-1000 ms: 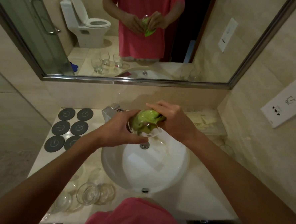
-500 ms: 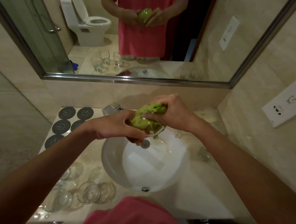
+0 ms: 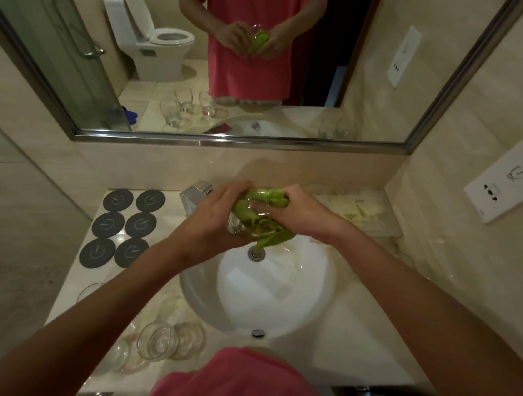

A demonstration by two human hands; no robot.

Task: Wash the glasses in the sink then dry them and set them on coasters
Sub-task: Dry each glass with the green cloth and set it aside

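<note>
Over the far rim of the white sink (image 3: pixel 315 296), my left hand (image 3: pixel 214 221) grips a clear glass (image 3: pixel 240 225) from the left side. My right hand (image 3: pixel 299 214) grips a green cloth (image 3: pixel 263 225) that is stuffed into and around the glass; a corner of it hangs down toward the drain. Most of the glass is hidden by cloth and fingers. Several dark round coasters (image 3: pixel 120 227) lie bare on the counter's left. Several more clear glasses (image 3: pixel 166 339) stand on the counter at the near left of the sink.
A chrome tap (image 3: pixel 193 198) sits behind the sink, partly covered by my left hand. A tray with packets (image 3: pixel 357 211) lies at the back right. The mirror (image 3: pixel 247 59) above reflects the hands and glasses. A wall socket plate (image 3: pixel 506 179) is on the right.
The right hand has shifted its hold on the cloth, twisting it inside the glass. Both hands stayed above the sink's far rim, and the cloth's corner now hangs lower.
</note>
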